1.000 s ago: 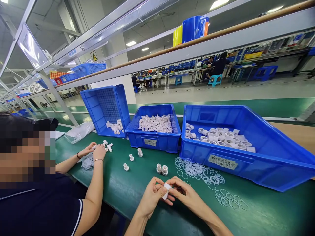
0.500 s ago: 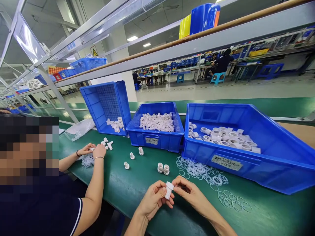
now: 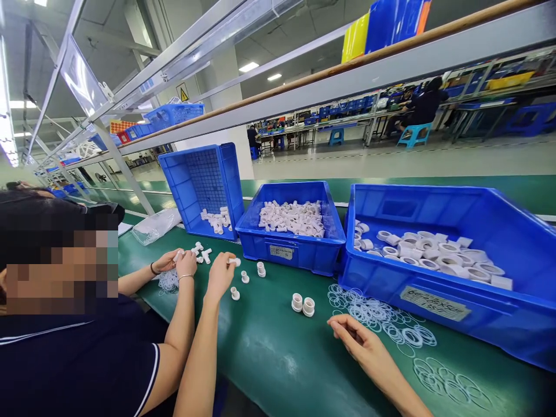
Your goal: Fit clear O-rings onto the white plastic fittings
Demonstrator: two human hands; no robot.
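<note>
My left hand [image 3: 220, 277] reaches out to the left and is closed on a white plastic pipe fitting [image 3: 235, 262], held sideways just above the table. Three similar fittings stand near it, one of them a small flanged fitting [image 3: 235, 293]. My right hand [image 3: 359, 340] is low over the table, fingers curled and pinched together; whether anything is between them is hidden. Beside it lie a pile of thin translucent rings [image 3: 360, 305] and a smaller group of rings [image 3: 447, 379]. Two larger white fittings [image 3: 303, 304] stand together between my hands.
A co-worker's hands [image 3: 174, 263] handle white pieces at my left, close to my forearm. Along the back stand a tipped blue bin [image 3: 174, 174], a blue bin of small white fittings [image 3: 256, 243] and a large blue bin of white rings [image 3: 434, 278]. A shelf rail [image 3: 304, 90] crosses above.
My left hand has carried the white fitting away to the left, toward the small standing fittings. My right hand has let go of it and stays near the rings. The view has shifted left.
</note>
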